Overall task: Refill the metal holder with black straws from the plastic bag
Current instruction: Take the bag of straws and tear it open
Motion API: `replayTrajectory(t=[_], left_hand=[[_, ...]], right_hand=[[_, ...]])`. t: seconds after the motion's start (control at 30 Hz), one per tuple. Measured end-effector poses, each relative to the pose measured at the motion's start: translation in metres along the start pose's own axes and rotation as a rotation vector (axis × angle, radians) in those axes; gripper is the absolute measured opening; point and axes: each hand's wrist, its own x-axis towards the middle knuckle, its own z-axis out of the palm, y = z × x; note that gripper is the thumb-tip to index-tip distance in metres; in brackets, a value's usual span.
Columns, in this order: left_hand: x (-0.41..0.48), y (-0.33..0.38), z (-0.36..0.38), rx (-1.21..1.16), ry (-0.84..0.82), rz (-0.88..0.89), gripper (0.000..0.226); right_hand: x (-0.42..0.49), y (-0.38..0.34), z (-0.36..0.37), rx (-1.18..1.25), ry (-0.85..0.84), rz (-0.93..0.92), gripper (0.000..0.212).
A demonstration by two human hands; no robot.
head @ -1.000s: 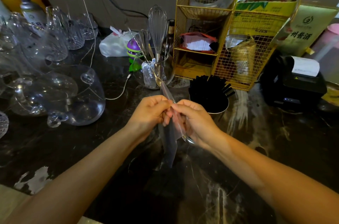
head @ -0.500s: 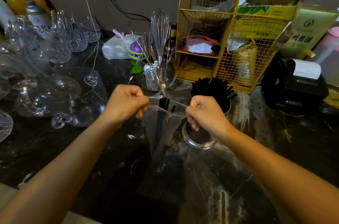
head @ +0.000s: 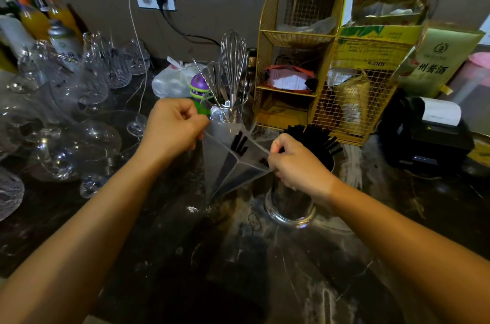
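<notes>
A clear plastic bag (head: 228, 172) hangs between my hands with its mouth pulled wide. A few black straws (head: 240, 144) stand inside it. My left hand (head: 173, 126) pinches the bag's left edge and my right hand (head: 297, 164) pinches its right edge. Just behind and below my right hand stands the shiny metal holder (head: 290, 204), packed with black straws (head: 314, 138) that fan out of its top. My right hand hides part of the holder's rim.
Upturned glass cups and jugs (head: 66, 138) crowd the left of the dark counter (head: 238, 270). A glass jar with a whisk (head: 233, 64) stands behind the bag. A yellow wire rack (head: 318, 58) and a black receipt printer (head: 429, 138) sit at the right.
My hands have drawn apart and risen, which opened the bag's mouth wide. The straws inside now show, and the view has shifted closer to the counter.
</notes>
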Motion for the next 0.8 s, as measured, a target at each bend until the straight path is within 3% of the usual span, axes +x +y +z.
replayTrajectory(t=[0.07, 0.13, 0.2, 0.27, 0.33, 0.4, 0.5, 0.6, 0.63, 0.7, 0.8], left_hand=[[0.007, 0.011, 0.002, -0.032, -0.054, 0.034, 0.030], [0.014, 0.024, 0.004, -0.047, -0.151, 0.091, 0.033], [0.019, 0.037, 0.007, -0.005, -0.263, 0.173, 0.034], [0.023, 0.048, 0.009, 0.051, -0.329, 0.269, 0.035], [0.025, 0.059, 0.011, 0.100, -0.365, 0.371, 0.034], [0.027, 0.070, 0.013, 0.116, -0.409, 0.459, 0.025], [0.027, 0.083, 0.020, 0.148, -0.465, 0.589, 0.012], [0.025, 0.092, 0.026, 0.146, -0.541, 0.702, 0.019], [0.025, 0.093, 0.027, 0.121, -0.591, 0.699, 0.021], [0.027, 0.092, 0.029, 0.020, -0.664, 0.631, 0.022], [0.041, 0.079, 0.043, -0.251, -0.438, 0.339, 0.018]], right_hand=[[-0.004, -0.007, -0.004, 0.124, -0.137, 0.062, 0.019], [-0.004, -0.012, -0.013, 0.417, -0.362, 0.165, 0.039], [0.001, -0.013, -0.021, 0.728, -0.576, 0.204, 0.044], [0.009, -0.012, -0.029, 0.919, -0.659, 0.230, 0.062], [0.019, -0.007, -0.034, 1.041, -0.654, 0.259, 0.081], [0.024, -0.005, -0.035, 1.116, -0.665, 0.246, 0.082], [0.027, -0.012, -0.036, 1.162, -0.579, 0.218, 0.067], [0.029, -0.019, -0.041, 1.173, -0.401, 0.109, 0.030], [0.028, -0.021, -0.043, 1.194, -0.376, 0.075, 0.019], [0.026, -0.020, -0.051, 1.227, -0.391, 0.043, 0.019], [0.026, -0.017, -0.064, 1.195, -0.397, 0.020, 0.033]])
